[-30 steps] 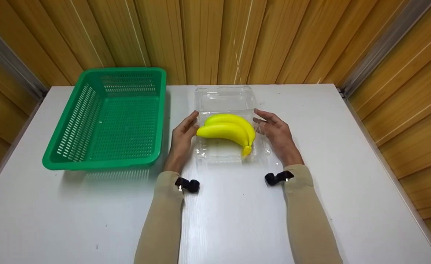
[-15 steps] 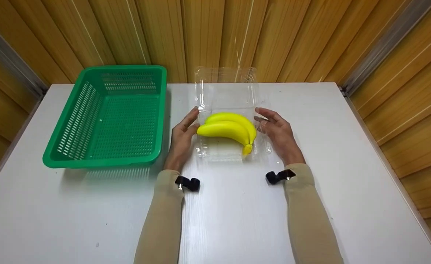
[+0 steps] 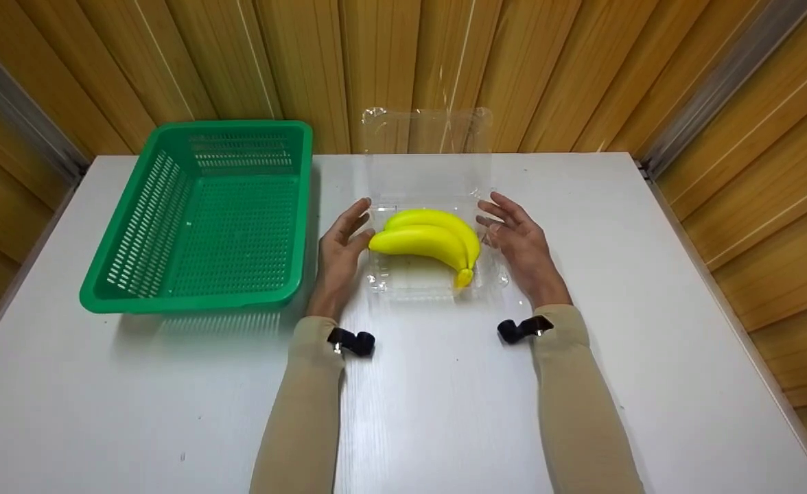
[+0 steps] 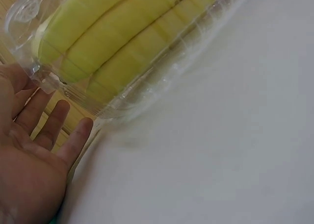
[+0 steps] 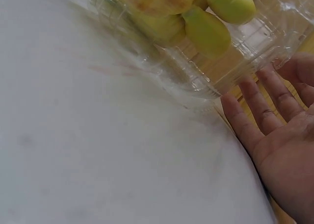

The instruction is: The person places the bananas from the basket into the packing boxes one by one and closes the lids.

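A clear plastic clamshell box [image 3: 403,278] stands on the white table with its hinged lid [image 3: 427,147] raised at the back. In its base lies a bunch of yellow bananas [image 3: 420,240], stem end toward the near right. My left hand [image 3: 340,254] is at the left side wall, fingertips right at the rim; the left wrist view shows its fingers [image 4: 74,141] extended beside the plastic. My right hand [image 3: 521,247] flanks the opposite side, and its spread fingers [image 5: 240,121] reach the box's edge in the right wrist view.
A green plastic basket [image 3: 300,226] with slotted walls stands to the left, close to my left hand. The white table [image 3: 438,398] ends at the back against a wood-plank wall [image 3: 239,62].
The lid has swung, its far edge rising in the head view from the table's back edge to over the wall. My right fingers have spread slightly; the bananas stay put.
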The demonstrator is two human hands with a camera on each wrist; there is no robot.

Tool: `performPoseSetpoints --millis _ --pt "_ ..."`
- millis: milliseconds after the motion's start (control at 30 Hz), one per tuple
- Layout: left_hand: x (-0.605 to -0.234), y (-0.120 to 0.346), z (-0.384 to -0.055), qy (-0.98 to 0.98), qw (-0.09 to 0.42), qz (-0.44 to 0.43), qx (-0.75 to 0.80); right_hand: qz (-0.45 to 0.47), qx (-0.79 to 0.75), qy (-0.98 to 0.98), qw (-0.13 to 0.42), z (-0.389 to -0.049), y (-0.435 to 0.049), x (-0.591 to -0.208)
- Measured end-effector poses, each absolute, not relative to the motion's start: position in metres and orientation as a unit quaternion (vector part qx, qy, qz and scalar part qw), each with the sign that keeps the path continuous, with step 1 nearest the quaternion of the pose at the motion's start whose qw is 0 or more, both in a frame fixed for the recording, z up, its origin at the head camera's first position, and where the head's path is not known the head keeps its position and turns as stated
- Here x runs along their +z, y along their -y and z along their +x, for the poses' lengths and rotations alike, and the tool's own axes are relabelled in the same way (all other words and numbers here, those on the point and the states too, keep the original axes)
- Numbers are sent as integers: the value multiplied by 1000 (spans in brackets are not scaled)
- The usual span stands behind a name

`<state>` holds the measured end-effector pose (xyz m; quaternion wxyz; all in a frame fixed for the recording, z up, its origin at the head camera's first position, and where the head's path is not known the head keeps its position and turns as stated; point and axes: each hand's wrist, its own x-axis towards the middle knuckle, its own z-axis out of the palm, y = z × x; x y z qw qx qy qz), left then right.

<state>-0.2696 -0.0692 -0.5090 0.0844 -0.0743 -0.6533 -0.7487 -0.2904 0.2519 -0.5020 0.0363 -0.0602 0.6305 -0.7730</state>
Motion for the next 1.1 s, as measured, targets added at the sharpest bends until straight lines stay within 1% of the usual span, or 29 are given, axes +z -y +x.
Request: performPoseSetpoints --millis 300,1100 --pt "-509 68 -270 643 105 -81 -754 -63 -759 -647 30 -291 -251 -502" --pt "-509 67 -270 655 133 -103 -736 -69 -769 -635 26 -290 -252 -502"
